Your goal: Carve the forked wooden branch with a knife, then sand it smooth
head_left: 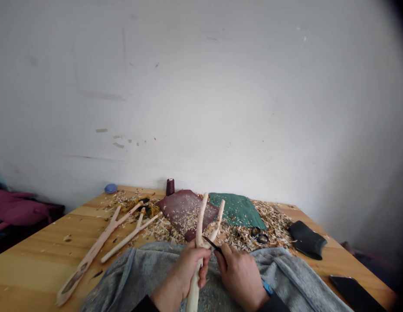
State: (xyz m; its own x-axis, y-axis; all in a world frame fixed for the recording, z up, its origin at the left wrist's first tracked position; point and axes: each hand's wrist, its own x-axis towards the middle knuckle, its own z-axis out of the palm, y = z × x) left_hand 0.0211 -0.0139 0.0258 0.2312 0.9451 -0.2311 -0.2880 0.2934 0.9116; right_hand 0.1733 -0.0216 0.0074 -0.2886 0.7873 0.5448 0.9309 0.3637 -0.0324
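Note:
A peeled, forked wooden stick (201, 221) stands nearly upright in front of me, its two prongs pointing up and away. My left hand (195, 263) is wrapped around it just below the fork. My right hand (239, 273) is closed on the handle of a knife (213, 244) with a dark blade. The blade lies at the crotch of the fork, close to my left fingers; whether its edge bites into the wood I cannot tell. A grey cloth (149, 264) spreads under both hands.
Two more peeled forked sticks, a large one (97, 245) and a smaller one (129, 237), lie at left. Wood shavings (276, 221) cover brown (178, 208) and green (237, 208) leather pieces, scissors (260, 236) beside them. A thread spool (170, 186), black leather (307, 239) and a phone (356, 292) rest around.

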